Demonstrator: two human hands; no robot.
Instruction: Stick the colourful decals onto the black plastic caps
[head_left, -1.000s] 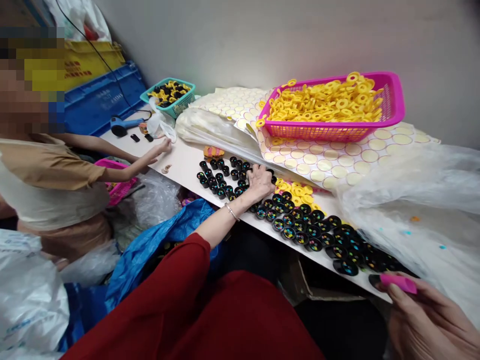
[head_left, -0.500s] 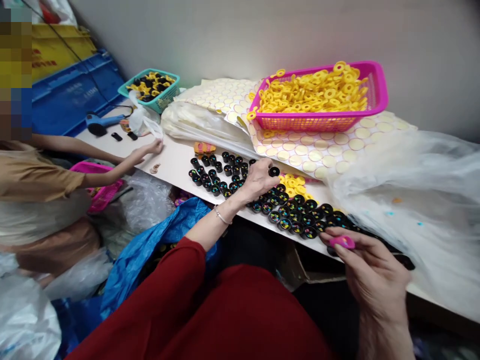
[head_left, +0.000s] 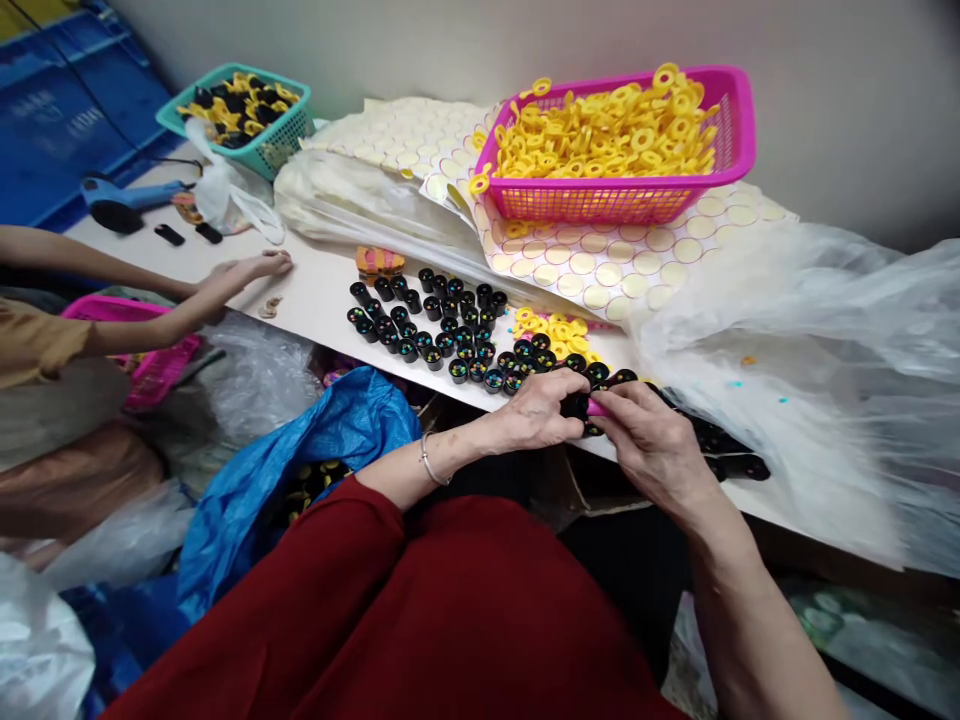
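– So, where are the hands now?
– Together, at the near edge of the desk (head_left: 315, 300). Half a second ago the left hand (head_left: 536, 415) was out over the rows of cups with one lifted, and the right hand (head_left: 652, 450) sat apart, nearer the body, holding its pink bit. Now the fingertips meet.
– Grip state?
– Left is closed in a pinch on a small black plastic cup (head_left: 576, 405). Right is closed too, thumb and fingers on a small pink plastic piece (head_left: 598, 408), pressed right up against the cup. I can't tell whether the pink part is seated in it or only touching; the fingers hide the joint.
– Meaning?
– My read: the pick is over and the two parts are at the mating stage, held off the desk between both hands.
– What's around them?
– Just beyond the left hand, the cluster of black cups with coloured beads inside (head_left: 435, 325). Past the fingertips, a loose heap of yellow plastic rings (head_left: 555, 330). Further out, beyond both hands, the pink mesh basket (head_left: 731, 130) heaped with the same rings, on sheets of round cream stickers (head_left: 600, 270). Crumpled clear plastic bag (head_left: 787, 380) off to the right of the right hand. Blue plastic bag (head_left: 315, 450) below the left wrist.
– Anyone else?
– A co-worker's hand (head_left: 255, 268) rests flat on the desk, well left of the left hand. No contact with the cups.
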